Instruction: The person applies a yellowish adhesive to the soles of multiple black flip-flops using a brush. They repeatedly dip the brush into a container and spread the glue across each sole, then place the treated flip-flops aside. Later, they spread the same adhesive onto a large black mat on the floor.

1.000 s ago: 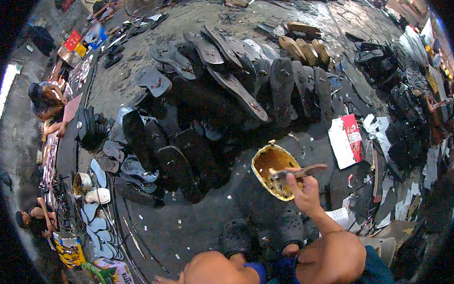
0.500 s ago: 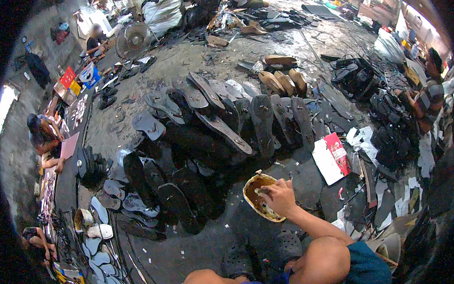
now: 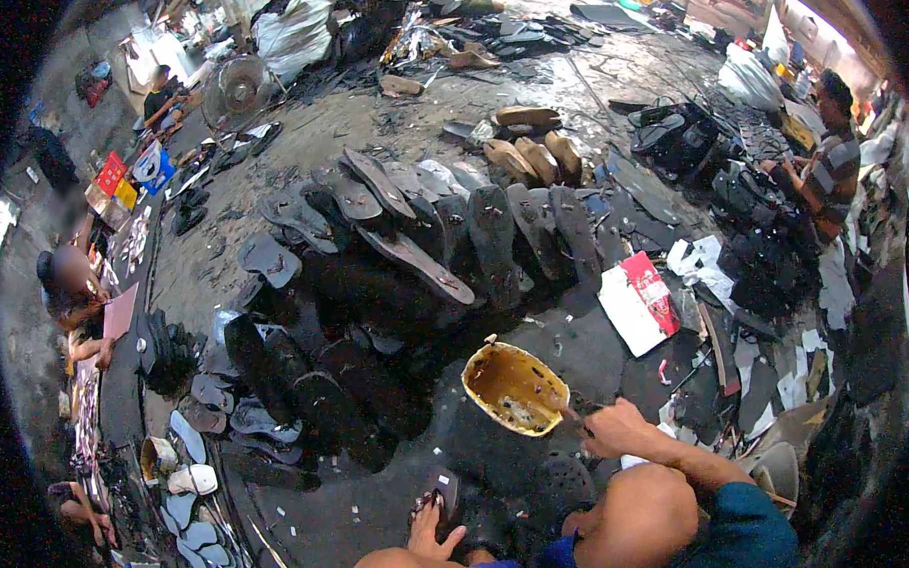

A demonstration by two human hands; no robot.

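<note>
My right hand (image 3: 620,429) is closed around a small brush (image 3: 573,414), whose end lies by the right rim of a cut-open plastic container (image 3: 467,378). The yellowish inside of this container is coated with what looks like glue. Low in the middle, beside my knee, my left hand (image 3: 428,530) grips a dark flat piece (image 3: 448,495) with a pale spot at its top. My left forearm is hidden behind my leg. Beyond the container stands a large heap of dark slipper soles (image 3: 492,233), many upright and leaning on each other.
A red and white carton (image 3: 639,303) lies at the right among scraps. Grey sole pieces (image 3: 198,534) line the lower left. Tan footwear pieces (image 3: 537,161) sit behind the heap. People work at left and right; a fan (image 3: 242,91) stands far left.
My right hand has moved out of the container to the right with the brush. My left hand has come into view with the dark flat piece. The view has shifted slightly.
</note>
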